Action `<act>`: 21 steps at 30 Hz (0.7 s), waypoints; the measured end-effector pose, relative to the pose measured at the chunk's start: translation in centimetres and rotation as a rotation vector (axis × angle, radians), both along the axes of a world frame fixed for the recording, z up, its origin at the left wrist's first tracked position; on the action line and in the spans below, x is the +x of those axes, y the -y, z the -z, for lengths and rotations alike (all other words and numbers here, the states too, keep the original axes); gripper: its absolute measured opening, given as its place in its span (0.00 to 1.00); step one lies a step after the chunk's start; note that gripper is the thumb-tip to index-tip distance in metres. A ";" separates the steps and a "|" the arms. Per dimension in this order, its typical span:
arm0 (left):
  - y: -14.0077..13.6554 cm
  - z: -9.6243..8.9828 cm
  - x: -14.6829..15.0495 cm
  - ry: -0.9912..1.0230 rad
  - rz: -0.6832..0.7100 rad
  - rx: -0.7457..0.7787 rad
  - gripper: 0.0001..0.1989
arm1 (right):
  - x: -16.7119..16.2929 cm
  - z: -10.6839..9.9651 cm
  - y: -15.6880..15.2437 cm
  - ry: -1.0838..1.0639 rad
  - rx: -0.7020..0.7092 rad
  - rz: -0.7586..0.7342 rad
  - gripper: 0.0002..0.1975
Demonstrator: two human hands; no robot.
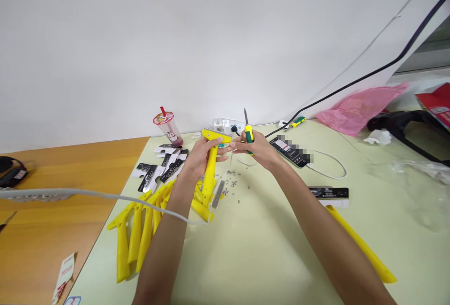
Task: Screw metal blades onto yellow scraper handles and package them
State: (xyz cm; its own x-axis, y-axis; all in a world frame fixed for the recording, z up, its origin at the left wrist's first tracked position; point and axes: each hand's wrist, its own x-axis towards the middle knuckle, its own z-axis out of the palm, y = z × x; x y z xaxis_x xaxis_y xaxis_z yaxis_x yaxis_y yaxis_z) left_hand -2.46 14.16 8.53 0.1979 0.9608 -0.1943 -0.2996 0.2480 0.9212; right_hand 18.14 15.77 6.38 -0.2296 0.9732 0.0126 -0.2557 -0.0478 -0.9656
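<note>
My left hand grips a yellow plastic scraper by the top of its handle, head upward. My right hand holds a green and yellow screwdriver upright, tip pointing up, and its fingertips touch the right end of the scraper's head. Both hands meet above a scatter of small silver screws on the pale green table. A metal blade lies beside the screws.
Several yellow scraper handles lie piled at the left, one more at the right. Black and white packaging cards, a drink cup, a phone on a white cable, a power strip and a pink bag surround them.
</note>
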 end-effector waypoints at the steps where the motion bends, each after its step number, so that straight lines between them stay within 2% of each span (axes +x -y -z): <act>1: 0.0 -0.1 -0.1 -0.006 -0.005 0.010 0.22 | 0.2 0.0 -0.1 0.016 0.014 0.017 0.34; 4: -0.2 -0.1 -0.4 -0.036 0.017 0.032 0.22 | 0.8 -0.3 -0.3 0.071 0.058 0.084 0.31; 8: -0.2 0.4 -0.1 -0.069 0.162 0.030 0.23 | 1.2 -1.0 -0.1 0.180 0.091 0.134 0.27; 12: 0.1 1.3 0.7 -0.081 0.285 0.031 0.25 | 1.3 -1.8 0.5 0.300 0.108 0.122 0.23; 15: 0.3 1.7 1.2 -0.068 0.342 0.029 0.23 | 1.1 -2.1 0.8 0.393 0.129 0.117 0.25; 18: 0.5 1.6 1.4 -0.065 0.371 0.025 0.23 | 0.9 -2.1 0.9 0.380 0.115 0.078 0.28; 21: 0.7 1.3 1.6 -0.093 0.333 0.038 0.28 | 0.8 -1.9 0.8 0.367 0.138 0.080 0.29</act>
